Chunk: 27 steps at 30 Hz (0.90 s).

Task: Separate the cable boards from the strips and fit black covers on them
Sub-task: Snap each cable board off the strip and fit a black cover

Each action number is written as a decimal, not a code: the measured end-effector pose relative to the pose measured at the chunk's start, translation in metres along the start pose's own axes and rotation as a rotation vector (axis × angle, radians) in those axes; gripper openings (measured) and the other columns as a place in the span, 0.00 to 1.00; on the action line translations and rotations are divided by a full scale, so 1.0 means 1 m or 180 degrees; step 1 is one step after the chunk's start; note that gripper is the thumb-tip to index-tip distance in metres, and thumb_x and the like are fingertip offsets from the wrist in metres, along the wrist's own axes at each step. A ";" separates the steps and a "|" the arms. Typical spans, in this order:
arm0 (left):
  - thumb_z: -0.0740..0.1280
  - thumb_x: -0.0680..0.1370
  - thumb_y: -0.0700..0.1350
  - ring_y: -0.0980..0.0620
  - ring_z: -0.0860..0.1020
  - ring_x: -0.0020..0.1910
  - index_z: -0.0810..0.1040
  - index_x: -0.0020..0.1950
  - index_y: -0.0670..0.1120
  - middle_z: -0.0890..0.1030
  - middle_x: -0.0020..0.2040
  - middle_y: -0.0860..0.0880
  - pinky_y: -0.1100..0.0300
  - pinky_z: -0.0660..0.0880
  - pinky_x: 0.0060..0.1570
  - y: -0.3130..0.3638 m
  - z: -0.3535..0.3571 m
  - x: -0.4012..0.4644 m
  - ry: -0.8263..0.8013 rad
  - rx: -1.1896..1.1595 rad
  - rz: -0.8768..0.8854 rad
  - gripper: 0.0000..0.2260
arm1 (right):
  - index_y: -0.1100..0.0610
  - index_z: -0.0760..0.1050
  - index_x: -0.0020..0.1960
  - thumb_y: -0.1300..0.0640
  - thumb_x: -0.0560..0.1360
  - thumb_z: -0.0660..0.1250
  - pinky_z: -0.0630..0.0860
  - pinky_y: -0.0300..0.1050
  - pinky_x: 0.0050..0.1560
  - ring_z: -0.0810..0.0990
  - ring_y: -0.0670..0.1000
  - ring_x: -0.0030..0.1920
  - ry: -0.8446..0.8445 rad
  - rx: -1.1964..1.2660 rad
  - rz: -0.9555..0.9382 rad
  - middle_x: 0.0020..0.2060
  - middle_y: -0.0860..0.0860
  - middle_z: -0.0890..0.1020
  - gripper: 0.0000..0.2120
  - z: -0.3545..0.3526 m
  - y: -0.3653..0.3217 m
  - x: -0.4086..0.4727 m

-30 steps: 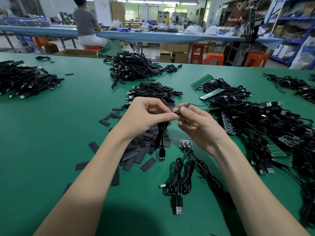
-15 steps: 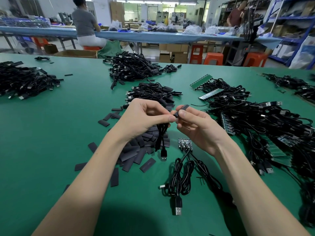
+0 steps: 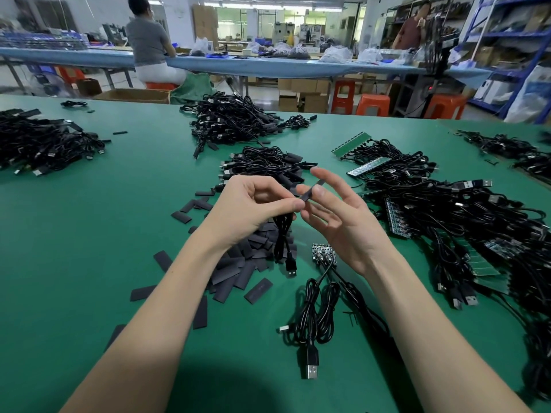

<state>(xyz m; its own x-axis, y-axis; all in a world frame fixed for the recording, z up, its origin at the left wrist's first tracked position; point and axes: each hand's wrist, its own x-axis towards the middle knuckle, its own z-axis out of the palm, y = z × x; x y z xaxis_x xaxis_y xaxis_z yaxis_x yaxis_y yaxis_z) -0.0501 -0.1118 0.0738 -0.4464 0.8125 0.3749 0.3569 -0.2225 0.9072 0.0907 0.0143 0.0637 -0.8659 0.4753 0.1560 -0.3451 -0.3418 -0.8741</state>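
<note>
While the left hand (image 3: 253, 210) is pinching the top of a black cable (image 3: 281, 234) between thumb and curled fingers (image 3: 293, 204), the right hand (image 3: 343, 222) is holding a black cover (image 3: 311, 190) against that same spot, thumb and forefinger nipping it and the other fingers spreading loosely. The cable is hanging down from the left fingers, its USB plug (image 3: 290, 268) dangling just above the green surface (image 3: 89, 234). Whether the cover is already sitting over a board is hidden by the fingertips.

Directly below the left fingers, a heap of loose black covers (image 3: 238, 263) is lying scattered, some strays spreading further left. Just below the right fingers, a short strip of small boards (image 3: 323, 253) is resting flat, its coiled cables (image 3: 316, 317) trailing nearer the person and ending in a USB plug (image 3: 310, 365). Beyond both hands, a bundle of finished-looking cables (image 3: 265, 163) is lying close, with a larger pile (image 3: 232, 120) farther back. To the right of the right fingers, a big tangle of cables with green strips (image 3: 447, 222) is crowding the surface near the wrist. Far left, another cable pile (image 3: 44, 144) is sitting well apart. Behind the surface, a person in grey (image 3: 149, 43) is sitting at a long blue bench (image 3: 268, 65).
</note>
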 end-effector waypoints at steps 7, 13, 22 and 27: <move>0.78 0.70 0.43 0.51 0.85 0.40 0.85 0.40 0.46 0.87 0.40 0.45 0.65 0.79 0.44 -0.002 -0.001 -0.001 0.0020 -0.0077 -0.0008 0.04 | 0.49 0.84 0.56 0.55 0.71 0.74 0.80 0.40 0.48 0.84 0.48 0.47 0.0294 -0.0055 -0.0259 0.51 0.54 0.86 0.14 0.010 0.004 0.000; 0.79 0.70 0.44 0.50 0.86 0.40 0.86 0.40 0.49 0.87 0.41 0.46 0.65 0.78 0.44 -0.006 -0.002 -0.001 -0.0060 -0.0141 0.0034 0.03 | 0.53 0.84 0.55 0.57 0.70 0.73 0.80 0.40 0.49 0.83 0.48 0.44 0.0456 -0.0088 -0.0319 0.48 0.54 0.87 0.13 0.010 0.002 0.001; 0.77 0.73 0.40 0.52 0.85 0.40 0.86 0.41 0.48 0.87 0.40 0.46 0.65 0.78 0.45 -0.007 0.003 0.000 0.0030 -0.0104 0.0130 0.03 | 0.54 0.84 0.54 0.57 0.69 0.74 0.82 0.42 0.50 0.84 0.49 0.43 0.0650 0.0081 -0.0429 0.47 0.57 0.87 0.13 0.014 0.008 0.002; 0.78 0.73 0.41 0.52 0.85 0.40 0.86 0.41 0.48 0.87 0.39 0.45 0.65 0.78 0.44 -0.010 0.004 0.001 0.0089 -0.0076 0.0132 0.03 | 0.56 0.82 0.56 0.57 0.69 0.74 0.81 0.41 0.49 0.84 0.49 0.45 0.0711 0.0114 -0.0381 0.49 0.56 0.87 0.15 0.014 0.008 0.002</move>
<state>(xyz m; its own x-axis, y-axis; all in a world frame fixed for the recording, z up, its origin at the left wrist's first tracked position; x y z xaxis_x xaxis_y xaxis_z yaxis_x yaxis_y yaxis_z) -0.0505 -0.1066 0.0645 -0.4545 0.7871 0.4171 0.3561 -0.2686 0.8950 0.0808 0.0009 0.0631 -0.7179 0.6802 0.1484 -0.4563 -0.2989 -0.8381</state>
